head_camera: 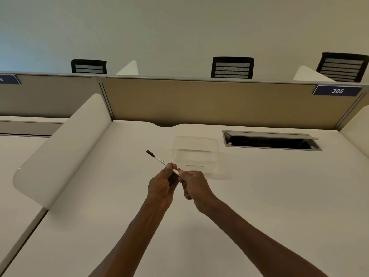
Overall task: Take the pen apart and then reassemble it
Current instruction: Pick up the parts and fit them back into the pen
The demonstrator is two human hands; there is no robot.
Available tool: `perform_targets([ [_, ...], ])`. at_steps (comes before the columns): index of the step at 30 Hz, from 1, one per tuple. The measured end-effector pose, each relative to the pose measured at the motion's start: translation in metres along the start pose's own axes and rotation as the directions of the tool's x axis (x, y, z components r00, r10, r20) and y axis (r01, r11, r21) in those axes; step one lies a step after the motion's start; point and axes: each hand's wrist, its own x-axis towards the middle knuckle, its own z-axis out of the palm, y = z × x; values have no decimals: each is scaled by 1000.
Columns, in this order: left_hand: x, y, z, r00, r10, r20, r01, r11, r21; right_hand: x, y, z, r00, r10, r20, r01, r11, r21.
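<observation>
Both hands hold the pen (162, 162) above the tabletop (259, 196). Left hand (162, 184) grip grasps the white barrel; right hand (194, 184) grip pinches its near end. Black cap points away.

Both forearms are bare to the frame's lower edge, and the hands (175, 186) wear no rings, watch or gloves.

A cream-white desk (259, 206) with a smooth top fills the lower view. A clear plastic container (195, 156) sits directly on it, toward the far middle. Just right of the container, a grey-framed cable hatch (271, 140) is set into the surface, its flap tilted open over a dark slot.
</observation>
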Motion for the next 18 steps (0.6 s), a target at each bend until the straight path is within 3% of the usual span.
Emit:
perform_targets([
  [1, -1, -1, 1, 1000, -4, 6, 4, 1000, -4, -1, -2, 1, 984, 168, 52, -176, 952, 251],
  [3, -2, -2, 2, 1000, -13, 4, 13, 1000, -8, -1, -7, 2, 915, 354, 194, -401, 739, 542],
  [5, -1, -3, 2, 1000, -17, 13, 17, 1000, -2, 0, -11, 4, 878, 394, 270, -467, 586, 662],
  [7, -1, -3, 1, 999, -26, 43, 27, 999, -20, 0, -11, 4, 887, 375, 270, -453, 592, 667],
  [9, 1, -2, -2, 997, -46, 68, 52, 995, -87, 1, -9, 0, 932, 309, 188, -361, 791, 494],
  [10, 2, -1, -3, 995, -56, 78, 64, 992, -109, 3, -9, -4, 965, 236, 114, -260, 913, 315],
  [11, 4, 1, -4, 994, -61, 87, 71, 991, -112, 5, -8, -9, 993, 104, 48, -107, 992, 64],
  [12, 5, 3, -5, 994, -61, 94, 71, 992, -102, 6, -7, -14, 997, -78, 20, 80, 970, -229],
  [13, 7, 6, -5, 994, -58, 90, 66, 994, -92, 8, -6, -18, 964, -262, 54, 252, 826, -505],
  [14, 9, 9, -6, 996, -54, 71, 61, 994, -87, 9, -4, -22, 909, -396, 132, 369, 613, -699],
  [16, 12, 16, -5, 999, -45, 7, 45, 996, -73, 11, 1, -29, 806, -519, 285, 466, 259, -846],
  [17, 14, 18, -4, 999, -40, -21, 38, 998, -57, 11, 3, -31, 776, -541, 325, 486, 184, -854],
  [18, 15, 20, -2, 999, -36, -38, 35, 998, -45, 11, 5, -33, 773, -541, 332, 496, 188, -848],
])
